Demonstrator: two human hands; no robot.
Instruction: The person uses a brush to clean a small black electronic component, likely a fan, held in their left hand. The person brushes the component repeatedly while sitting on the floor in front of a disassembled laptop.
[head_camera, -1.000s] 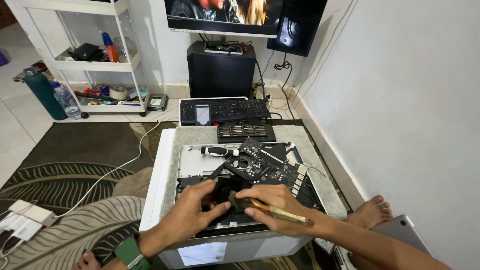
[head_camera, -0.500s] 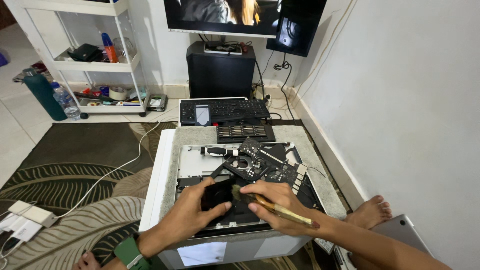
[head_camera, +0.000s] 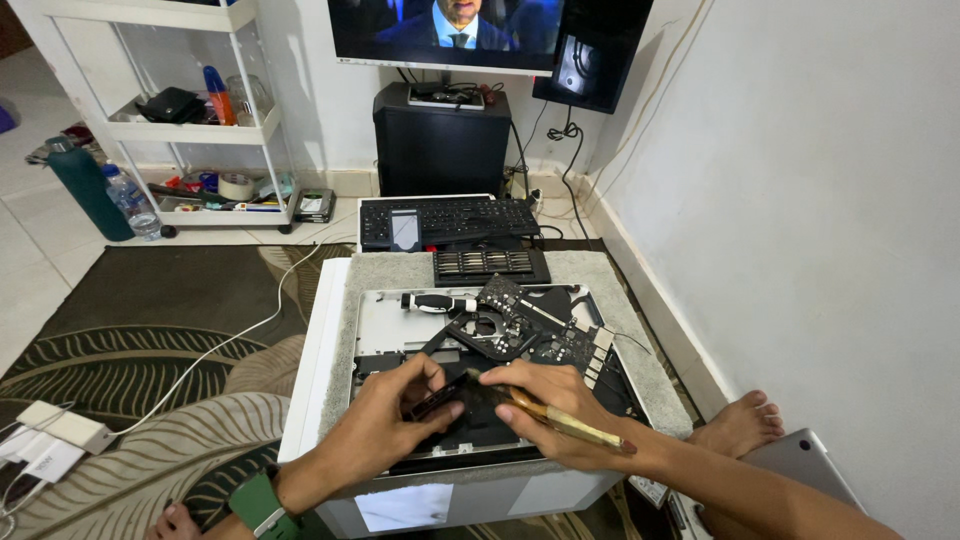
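Observation:
An opened laptop chassis (head_camera: 385, 330) lies on a low white table (head_camera: 308, 370), its dark circuit board (head_camera: 520, 325) lifted and tilted toward the right. My left hand (head_camera: 385, 415) pinches a flat black part (head_camera: 440, 398) at the near edge of the chassis. My right hand (head_camera: 555, 405) touches the same black part with its fingertips and has a slim gold-coloured tool (head_camera: 570, 425) tucked under the fingers, pointing right. A black-and-white screwdriver (head_camera: 440, 302) rests on the far part of the chassis.
A black keyboard (head_camera: 445, 220) and a black slotted tray (head_camera: 490, 265) lie beyond the chassis. A dark computer tower (head_camera: 440, 140) stands under a screen. White shelves (head_camera: 180, 130) and bottles (head_camera: 90, 190) stand at the far left. A bare foot (head_camera: 745, 425) and a grey laptop lid (head_camera: 800, 465) are at right.
Both hands stay on the black part at the near edge of the chassis, with only slight shifts of the fingers. The camera has tipped slightly.

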